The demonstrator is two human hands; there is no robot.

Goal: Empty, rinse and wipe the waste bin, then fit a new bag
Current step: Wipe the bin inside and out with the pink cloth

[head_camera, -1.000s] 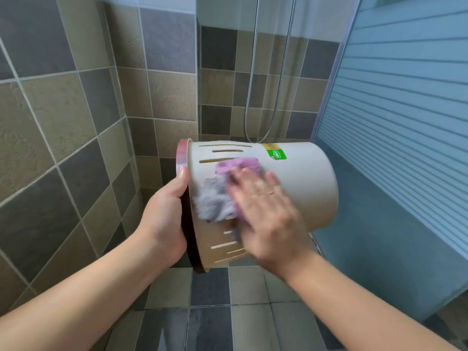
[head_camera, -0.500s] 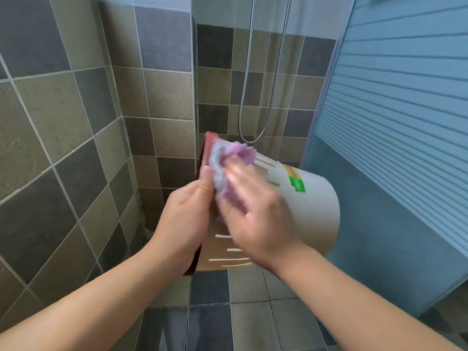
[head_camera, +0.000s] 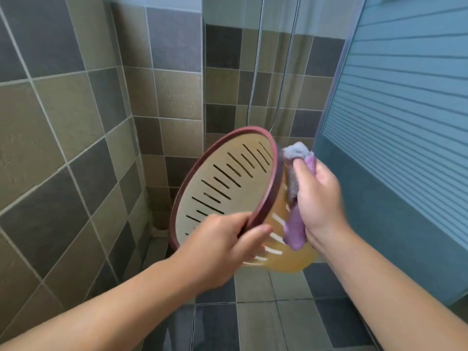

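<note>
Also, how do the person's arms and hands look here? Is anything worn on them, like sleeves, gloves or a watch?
Both forearms are bare as far as the frame shows: no sleeves, no gloves, no watch or bracelet. The left hand and the right hand show no ring that can be made out; the picture is slightly blurred there. The fingernails look short and unpainted.

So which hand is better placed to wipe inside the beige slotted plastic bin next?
The right hand: it already holds the purple-grey cloth beside the bin's red rim. The left hand grips that rim.
</note>
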